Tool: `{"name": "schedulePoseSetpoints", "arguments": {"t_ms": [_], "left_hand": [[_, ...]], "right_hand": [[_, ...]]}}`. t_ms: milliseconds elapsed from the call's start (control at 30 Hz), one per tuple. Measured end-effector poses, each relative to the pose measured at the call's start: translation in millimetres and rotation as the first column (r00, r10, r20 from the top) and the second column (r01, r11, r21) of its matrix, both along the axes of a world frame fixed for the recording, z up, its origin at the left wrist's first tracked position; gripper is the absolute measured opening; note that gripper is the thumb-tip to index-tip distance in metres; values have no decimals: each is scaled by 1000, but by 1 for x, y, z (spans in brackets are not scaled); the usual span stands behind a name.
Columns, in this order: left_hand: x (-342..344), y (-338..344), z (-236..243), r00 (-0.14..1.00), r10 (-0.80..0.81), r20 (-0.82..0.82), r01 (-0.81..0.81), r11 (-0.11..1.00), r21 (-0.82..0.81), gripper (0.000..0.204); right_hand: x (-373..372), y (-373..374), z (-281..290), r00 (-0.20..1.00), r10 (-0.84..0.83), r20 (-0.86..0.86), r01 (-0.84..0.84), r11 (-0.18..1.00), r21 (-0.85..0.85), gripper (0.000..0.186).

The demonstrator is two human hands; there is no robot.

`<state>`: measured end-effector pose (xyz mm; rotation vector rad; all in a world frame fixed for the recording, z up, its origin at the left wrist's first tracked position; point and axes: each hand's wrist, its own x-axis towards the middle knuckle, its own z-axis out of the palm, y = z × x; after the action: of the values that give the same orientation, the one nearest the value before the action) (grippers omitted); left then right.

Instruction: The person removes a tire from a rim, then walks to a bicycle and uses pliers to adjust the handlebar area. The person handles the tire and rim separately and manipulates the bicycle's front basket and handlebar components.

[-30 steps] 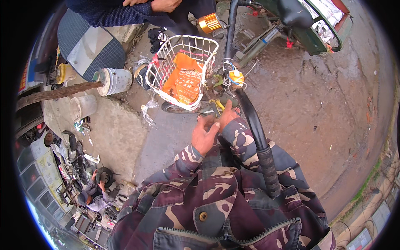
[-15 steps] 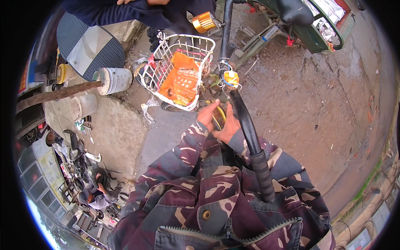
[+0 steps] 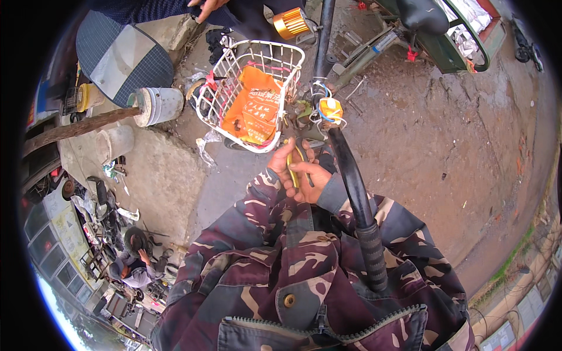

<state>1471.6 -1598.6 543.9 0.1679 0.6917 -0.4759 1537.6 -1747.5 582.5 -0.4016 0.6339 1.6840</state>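
Observation:
In front of my jacket, both hands are close together on pliers (image 3: 293, 171) with yellow-and-black handles. My left hand (image 3: 280, 167) has its fingers closed around one handle. My right hand (image 3: 316, 177) grips the other side, its thumb lying across toward the left hand. The pliers' jaws are hidden or too small to make out. Just beyond my hands, a yellow-and-white part (image 3: 330, 109) with loose blue and white wires sits at the middle of a black handlebar (image 3: 345, 161). The bar's near grip rests against my jacket.
A white wire basket (image 3: 257, 48) holding an orange bag (image 3: 256, 105) is mounted ahead. Beside it are a gold lamp (image 3: 291, 23), white buckets (image 3: 161, 106) and a wooden pole (image 3: 82, 130). One person sits at the top; another (image 3: 134, 274) works among parts at left.
The pliers' handles have turned and spread apart between my hands. My fingers have shifted around them. The seated person's hand at the top has moved lower into view.

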Motion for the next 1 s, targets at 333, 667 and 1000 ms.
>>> {"name": "schedulePoseSetpoints", "arguments": {"t_ms": [333, 667, 1000], "left_hand": [[3, 5, -6, 992, -117, -57, 129, 836, 534, 51], [31, -23, -21, 969, 56, -242, 71, 870, 487, 37], [16, -24, -25, 966, 260, 8, -260, 964, 55, 52]], "right_hand": [[-49, 23, -41, 69, 590, 804, -106, 806, -582, 41], [-24, 1, 21, -25, 787, 616, -31, 615, -788, 83], [-10, -36, -46, 929, 277, 244, -236, 954, -186, 33]]}}
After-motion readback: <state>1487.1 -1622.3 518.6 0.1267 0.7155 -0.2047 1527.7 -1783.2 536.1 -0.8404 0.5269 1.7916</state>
